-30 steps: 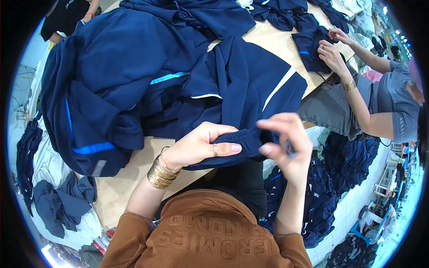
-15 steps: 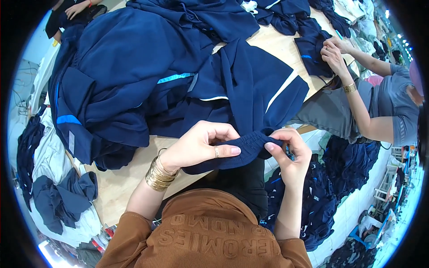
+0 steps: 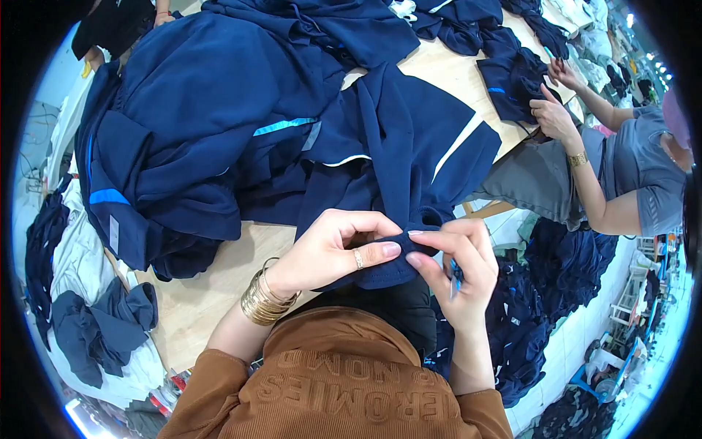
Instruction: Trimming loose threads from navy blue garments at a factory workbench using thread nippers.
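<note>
A navy garment point(image 3: 395, 175) with a white side stripe hangs over the table edge towards me. Its gathered waistband point(image 3: 387, 276) is pinched between thumb and forefinger of my left hand point(image 3: 329, 247). Close beside it, my right hand point(image 3: 462, 272) has thumb and forefinger at the waistband's edge, their tips slightly apart. Curled against that palm is a small blue tool point(image 3: 455, 276) with a pale pointed end; its kind is mostly hidden by the fingers.
A big heap of navy garments point(image 3: 197, 117) covers the wooden table point(image 3: 183, 314) on the left. At right, a co-worker point(image 3: 607, 168) handles a navy garment point(image 3: 508, 86); another person's arm point(image 3: 162, 11) shows at top left. More navy clothing point(image 3: 570, 263) is piled low at right.
My right hand has turned and come left, bringing its fingertips close to my left thumb. The waistband stretch between my hands is shorter. The co-worker's hands have moved apart.
</note>
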Demonstrator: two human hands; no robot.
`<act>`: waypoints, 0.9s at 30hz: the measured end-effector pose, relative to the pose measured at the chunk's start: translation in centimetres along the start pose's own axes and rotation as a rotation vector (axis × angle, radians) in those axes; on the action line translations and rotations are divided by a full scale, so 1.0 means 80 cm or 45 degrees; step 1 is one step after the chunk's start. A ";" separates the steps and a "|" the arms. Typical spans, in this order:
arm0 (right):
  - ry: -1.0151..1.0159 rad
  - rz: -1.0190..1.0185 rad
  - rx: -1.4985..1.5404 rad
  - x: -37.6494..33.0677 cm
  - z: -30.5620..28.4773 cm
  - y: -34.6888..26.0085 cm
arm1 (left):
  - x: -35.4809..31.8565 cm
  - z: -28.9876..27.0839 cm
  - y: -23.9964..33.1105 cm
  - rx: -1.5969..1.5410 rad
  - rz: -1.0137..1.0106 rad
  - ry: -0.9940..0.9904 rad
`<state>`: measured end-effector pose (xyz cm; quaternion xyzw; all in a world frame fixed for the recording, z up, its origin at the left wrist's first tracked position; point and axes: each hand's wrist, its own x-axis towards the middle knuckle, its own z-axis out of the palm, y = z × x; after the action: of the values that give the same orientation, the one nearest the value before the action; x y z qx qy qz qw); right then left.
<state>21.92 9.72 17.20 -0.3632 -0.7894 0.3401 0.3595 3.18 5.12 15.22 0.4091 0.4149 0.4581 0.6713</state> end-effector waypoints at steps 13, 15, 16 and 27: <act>0.023 0.333 0.195 -0.008 -0.011 0.017 | -0.007 -0.004 -0.010 -0.077 0.015 0.017; -0.029 0.321 0.099 -0.005 -0.013 0.008 | -0.008 -0.004 -0.010 -0.086 0.026 0.029; -0.076 0.308 -0.001 -0.004 -0.015 0.004 | -0.009 -0.004 -0.009 -0.087 0.026 0.029; -0.208 -0.007 -0.337 -0.010 -0.025 0.004 | -0.010 0.000 0.001 -0.072 -0.026 0.013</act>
<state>24.03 9.75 17.72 -0.3764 -0.8550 0.2604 0.2440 2.96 4.34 15.44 0.3835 0.4093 0.4648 0.6851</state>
